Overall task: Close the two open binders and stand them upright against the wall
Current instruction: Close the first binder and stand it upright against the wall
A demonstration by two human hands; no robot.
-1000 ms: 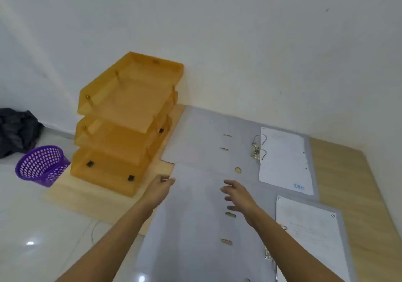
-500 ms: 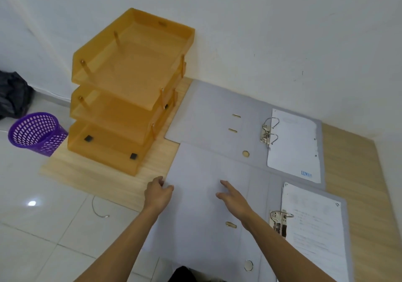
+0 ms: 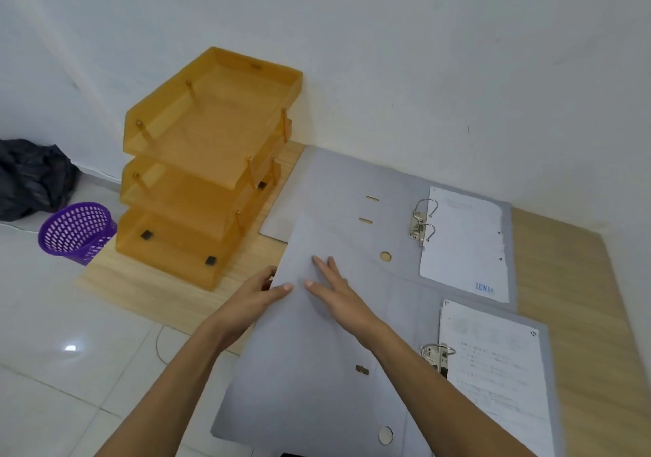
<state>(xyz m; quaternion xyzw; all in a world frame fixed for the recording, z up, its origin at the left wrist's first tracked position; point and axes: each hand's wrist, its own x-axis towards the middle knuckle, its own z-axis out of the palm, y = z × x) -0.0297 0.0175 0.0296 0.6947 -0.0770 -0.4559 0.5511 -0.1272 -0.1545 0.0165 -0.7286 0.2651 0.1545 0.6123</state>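
Two grey binders lie open on a low wooden board (image 3: 577, 280) by the white wall. The far binder (image 3: 338, 189) holds white paper on its right side beside its metal rings. The near binder (image 3: 299, 368) overlaps it, with a printed sheet by its own rings. My left hand (image 3: 253, 298) grips the left edge of the near binder's cover, thumb on top, and that edge is raised a little. My right hand (image 3: 334, 291) rests flat on the same cover, fingers spread.
An orange three-tier paper tray (image 3: 208, 164) stands on the board to the left, touching the wall. A purple mesh basket (image 3: 75, 231) and a dark bag (image 3: 31, 178) sit on the tiled floor farther left. A thin cord (image 3: 160, 344) lies on the tiles.
My left hand has closed around the near cover's left edge and raised it slightly. My right hand has slid left and forward on the cover. The view has shifted.
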